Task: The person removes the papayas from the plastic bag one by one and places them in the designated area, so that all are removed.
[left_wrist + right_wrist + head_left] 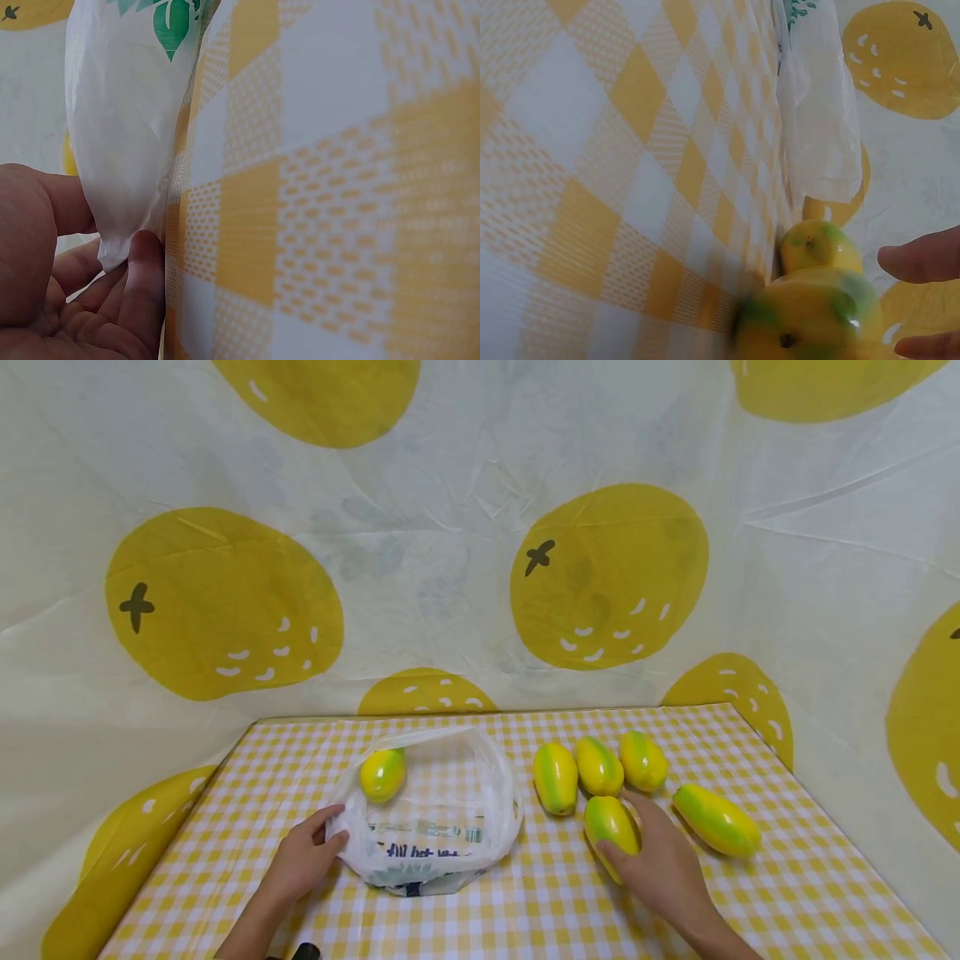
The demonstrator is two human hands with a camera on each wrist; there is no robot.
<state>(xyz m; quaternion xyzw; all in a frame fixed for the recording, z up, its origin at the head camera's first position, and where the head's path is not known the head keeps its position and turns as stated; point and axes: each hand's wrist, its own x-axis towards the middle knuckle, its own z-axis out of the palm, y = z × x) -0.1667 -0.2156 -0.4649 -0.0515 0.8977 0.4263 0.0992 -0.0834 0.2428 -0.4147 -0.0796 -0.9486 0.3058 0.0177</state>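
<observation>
A white plastic bag (pixel 498 814) lies on the checked cloth with its mouth spread open and printing showing inside. One yellow-green papaya (pixel 382 775) sits within it at the left. My left hand (pixel 303 852) grips the bag's left rim; the left wrist view shows thumb and fingers on either side of the film (pixel 131 142). Over the nearest papaya (pixel 609 827) on the right is my right hand (pixel 663 860), thumb and fingers spread. In the right wrist view the fingertips (pixel 915 259) are just above this papaya (pixel 810 315).
Three more papayas, left (pixel 556 779), middle (pixel 599 767) and right (pixel 643 762), stand in a row behind. Another longer papaya (pixel 717 821) lies to the right. A fruit-print curtain (pixel 427 568) hangs behind the table (pixel 810 877). A small black object (pixel 306 952) shows at the bottom edge.
</observation>
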